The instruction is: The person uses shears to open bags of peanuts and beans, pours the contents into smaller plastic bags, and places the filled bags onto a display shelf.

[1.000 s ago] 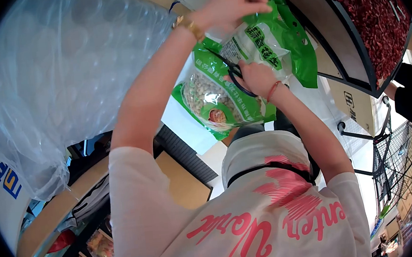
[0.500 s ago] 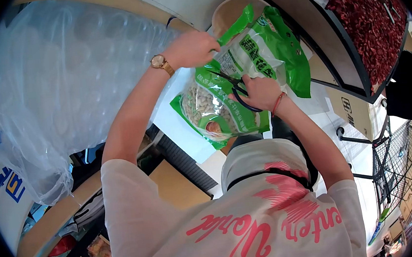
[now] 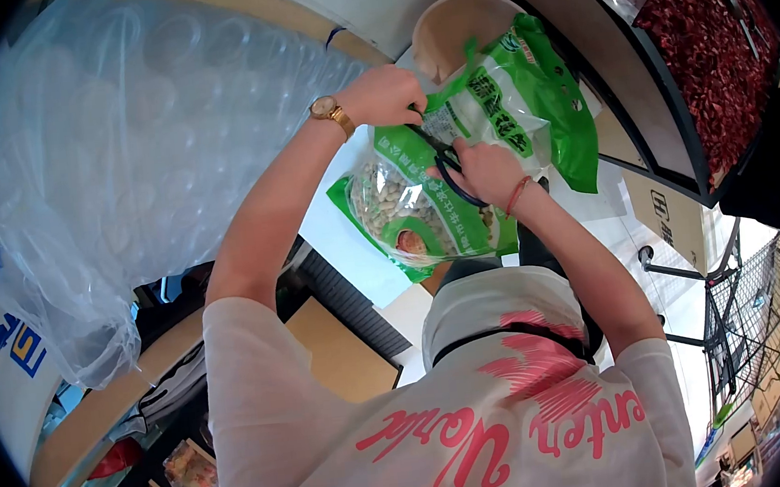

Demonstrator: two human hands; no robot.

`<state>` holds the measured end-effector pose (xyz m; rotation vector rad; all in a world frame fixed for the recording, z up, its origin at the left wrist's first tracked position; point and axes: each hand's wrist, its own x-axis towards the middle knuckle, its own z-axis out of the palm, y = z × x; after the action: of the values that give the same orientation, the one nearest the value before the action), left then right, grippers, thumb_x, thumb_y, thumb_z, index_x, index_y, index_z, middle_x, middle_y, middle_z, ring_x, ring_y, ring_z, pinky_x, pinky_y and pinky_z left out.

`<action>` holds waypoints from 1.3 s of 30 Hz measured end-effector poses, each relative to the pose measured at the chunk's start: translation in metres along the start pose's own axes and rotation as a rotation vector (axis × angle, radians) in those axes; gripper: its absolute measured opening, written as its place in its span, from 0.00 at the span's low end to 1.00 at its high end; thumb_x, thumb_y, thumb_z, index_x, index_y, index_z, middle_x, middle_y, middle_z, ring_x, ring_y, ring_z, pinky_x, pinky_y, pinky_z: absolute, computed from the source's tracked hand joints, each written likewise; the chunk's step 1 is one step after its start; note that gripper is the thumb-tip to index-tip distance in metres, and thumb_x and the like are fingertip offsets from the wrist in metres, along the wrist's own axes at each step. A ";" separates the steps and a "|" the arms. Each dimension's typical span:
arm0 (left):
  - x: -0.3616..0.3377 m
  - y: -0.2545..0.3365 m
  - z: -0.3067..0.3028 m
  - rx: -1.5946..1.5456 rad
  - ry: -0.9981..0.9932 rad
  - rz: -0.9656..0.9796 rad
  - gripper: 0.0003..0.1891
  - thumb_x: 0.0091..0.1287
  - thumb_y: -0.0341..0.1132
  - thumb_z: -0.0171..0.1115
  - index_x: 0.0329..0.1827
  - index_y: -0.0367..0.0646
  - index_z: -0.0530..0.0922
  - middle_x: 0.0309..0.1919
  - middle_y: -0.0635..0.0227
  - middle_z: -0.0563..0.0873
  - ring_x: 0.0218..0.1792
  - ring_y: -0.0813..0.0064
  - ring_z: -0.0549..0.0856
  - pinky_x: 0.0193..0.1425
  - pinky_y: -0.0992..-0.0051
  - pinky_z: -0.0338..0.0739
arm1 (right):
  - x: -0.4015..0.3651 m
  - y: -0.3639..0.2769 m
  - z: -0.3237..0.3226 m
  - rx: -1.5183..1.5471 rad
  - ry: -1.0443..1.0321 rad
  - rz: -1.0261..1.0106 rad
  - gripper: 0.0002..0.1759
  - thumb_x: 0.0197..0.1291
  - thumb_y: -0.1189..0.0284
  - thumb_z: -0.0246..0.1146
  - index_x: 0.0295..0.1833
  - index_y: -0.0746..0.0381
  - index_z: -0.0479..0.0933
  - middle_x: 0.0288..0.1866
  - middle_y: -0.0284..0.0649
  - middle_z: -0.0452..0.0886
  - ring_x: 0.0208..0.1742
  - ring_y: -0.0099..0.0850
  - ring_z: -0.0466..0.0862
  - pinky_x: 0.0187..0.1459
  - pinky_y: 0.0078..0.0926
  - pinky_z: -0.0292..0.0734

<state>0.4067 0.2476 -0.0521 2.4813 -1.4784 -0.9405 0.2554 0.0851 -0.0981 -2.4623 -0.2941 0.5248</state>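
My left hand (image 3: 392,95), with a gold watch on the wrist, is closed in a pinch at the top edge of a green and clear plastic bag (image 3: 438,203). Pale nuts or beans show through the bag's window. My right hand (image 3: 488,173) grips a pair of dark-handled scissors (image 3: 446,159), a finger through the loop. Their blades lie across the bag and reach up to my left fingertips, which hide the points. Just beyond, a second green bag (image 3: 538,70) with dark printing leans against a beige bucket (image 3: 458,26).
Large clear plastic wrapping around stacked cups (image 3: 163,124) fills the left. At upper right stands a bin of dark red pieces (image 3: 715,62) with tongs (image 3: 731,4) on top. A printed cardboard box (image 3: 664,217) and a black wire rack (image 3: 753,312) are at right.
My left hand has shifted slightly right and down toward the scissors. The blades, spread apart before, now look closer together, and the green strip beside the left hand no longer sticks up.
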 end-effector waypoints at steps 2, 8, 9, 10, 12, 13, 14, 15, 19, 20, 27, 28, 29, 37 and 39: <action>0.001 -0.002 -0.004 -0.038 -0.016 -0.033 0.08 0.51 0.37 0.65 0.27 0.42 0.83 0.25 0.64 0.82 0.29 0.62 0.79 0.32 0.64 0.71 | 0.002 0.002 -0.002 -0.025 -0.009 -0.044 0.36 0.58 0.39 0.50 0.37 0.68 0.70 0.19 0.52 0.77 0.24 0.50 0.81 0.26 0.43 0.75; 0.002 0.000 -0.008 -0.143 -0.001 -0.058 0.08 0.52 0.37 0.65 0.27 0.41 0.83 0.20 0.61 0.80 0.23 0.61 0.78 0.28 0.63 0.69 | 0.019 -0.013 -0.017 -0.069 -0.101 0.019 0.38 0.58 0.37 0.46 0.37 0.67 0.72 0.24 0.52 0.80 0.28 0.49 0.82 0.31 0.43 0.78; 0.001 0.000 -0.010 -0.134 -0.024 -0.059 0.08 0.52 0.38 0.65 0.27 0.41 0.83 0.19 0.61 0.80 0.22 0.61 0.78 0.27 0.64 0.69 | 0.023 -0.012 -0.016 -0.071 -0.101 0.014 0.38 0.58 0.37 0.46 0.37 0.67 0.72 0.24 0.52 0.80 0.28 0.49 0.82 0.31 0.43 0.78; 0.000 -0.001 -0.009 -0.135 -0.021 -0.064 0.08 0.52 0.38 0.65 0.27 0.41 0.83 0.19 0.61 0.80 0.22 0.61 0.78 0.27 0.64 0.69 | 0.026 -0.011 -0.011 -0.064 -0.091 0.001 0.39 0.58 0.37 0.46 0.38 0.68 0.71 0.25 0.52 0.80 0.28 0.49 0.82 0.32 0.43 0.78; -0.002 -0.006 -0.009 -0.192 0.008 -0.073 0.09 0.52 0.38 0.65 0.27 0.41 0.84 0.18 0.60 0.80 0.20 0.62 0.77 0.26 0.65 0.68 | 0.027 -0.007 0.000 -0.059 -0.082 -0.018 0.40 0.58 0.37 0.46 0.38 0.69 0.71 0.25 0.52 0.80 0.29 0.49 0.82 0.32 0.43 0.78; -0.002 -0.009 -0.009 -0.193 0.014 -0.078 0.09 0.52 0.38 0.65 0.27 0.41 0.84 0.18 0.60 0.80 0.20 0.62 0.77 0.26 0.65 0.68 | 0.025 -0.006 0.006 -0.020 -0.036 -0.018 0.39 0.59 0.38 0.46 0.38 0.69 0.70 0.24 0.53 0.80 0.28 0.50 0.82 0.31 0.44 0.77; -0.003 -0.009 -0.009 -0.217 0.039 -0.071 0.10 0.52 0.38 0.66 0.27 0.40 0.84 0.18 0.60 0.80 0.19 0.62 0.77 0.25 0.66 0.68 | 0.024 -0.009 0.005 0.018 0.008 -0.019 0.38 0.60 0.39 0.45 0.37 0.70 0.69 0.22 0.54 0.79 0.27 0.51 0.81 0.30 0.44 0.76; -0.003 -0.009 -0.008 -0.244 0.065 -0.066 0.10 0.52 0.38 0.66 0.27 0.40 0.84 0.18 0.60 0.81 0.19 0.63 0.77 0.25 0.66 0.68 | 0.024 -0.011 0.003 0.012 0.003 -0.028 0.38 0.60 0.39 0.45 0.37 0.70 0.69 0.22 0.54 0.79 0.27 0.51 0.81 0.30 0.44 0.76; -0.003 -0.015 -0.008 -0.293 0.106 -0.062 0.10 0.52 0.39 0.66 0.28 0.41 0.84 0.19 0.60 0.81 0.19 0.64 0.77 0.25 0.67 0.69 | 0.031 -0.023 -0.010 -0.029 -0.068 0.012 0.38 0.61 0.39 0.45 0.38 0.70 0.70 0.23 0.56 0.79 0.28 0.52 0.81 0.30 0.46 0.76; -0.003 -0.015 -0.008 -0.282 0.110 -0.040 0.10 0.52 0.39 0.66 0.28 0.41 0.84 0.19 0.60 0.81 0.19 0.64 0.78 0.25 0.66 0.69 | 0.035 -0.026 -0.012 -0.053 -0.079 0.043 0.38 0.60 0.39 0.45 0.37 0.70 0.70 0.24 0.56 0.79 0.28 0.52 0.81 0.30 0.46 0.76; 0.001 -0.027 -0.006 -0.258 0.197 -0.002 0.10 0.49 0.39 0.67 0.27 0.42 0.84 0.18 0.61 0.81 0.19 0.63 0.78 0.26 0.65 0.69 | 0.043 -0.025 -0.012 -0.110 -0.128 0.030 0.37 0.60 0.38 0.44 0.41 0.67 0.69 0.26 0.59 0.79 0.32 0.56 0.81 0.33 0.50 0.75; 0.001 -0.026 -0.004 -0.257 0.197 0.041 0.10 0.48 0.39 0.68 0.25 0.42 0.83 0.17 0.60 0.81 0.19 0.63 0.78 0.26 0.64 0.69 | 0.043 -0.029 -0.013 -0.089 -0.130 0.066 0.36 0.60 0.39 0.45 0.40 0.67 0.68 0.27 0.60 0.79 0.33 0.56 0.81 0.34 0.51 0.75; 0.002 -0.025 -0.001 -0.269 0.221 0.025 0.10 0.48 0.39 0.68 0.25 0.42 0.83 0.17 0.60 0.81 0.19 0.63 0.78 0.26 0.64 0.69 | 0.046 -0.028 -0.013 -0.070 -0.142 0.042 0.36 0.61 0.39 0.44 0.41 0.67 0.68 0.29 0.62 0.79 0.34 0.59 0.80 0.35 0.52 0.74; -0.005 -0.030 -0.011 -0.272 0.299 -0.014 0.10 0.46 0.40 0.68 0.23 0.42 0.84 0.17 0.63 0.82 0.21 0.64 0.81 0.27 0.64 0.71 | 0.060 -0.029 0.013 -0.123 -0.056 0.098 0.40 0.60 0.36 0.41 0.42 0.68 0.68 0.30 0.62 0.79 0.36 0.57 0.81 0.38 0.51 0.76; -0.006 -0.031 -0.007 -0.277 0.322 -0.030 0.10 0.46 0.40 0.68 0.23 0.42 0.84 0.17 0.64 0.82 0.21 0.65 0.81 0.27 0.64 0.71 | 0.060 -0.032 0.010 -0.128 -0.071 0.097 0.39 0.60 0.37 0.41 0.43 0.68 0.67 0.30 0.62 0.79 0.36 0.57 0.81 0.38 0.51 0.76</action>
<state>0.4322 0.2667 -0.0556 2.3222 -1.1305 -0.6573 0.3020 0.1352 -0.1039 -2.5958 -0.2440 0.6540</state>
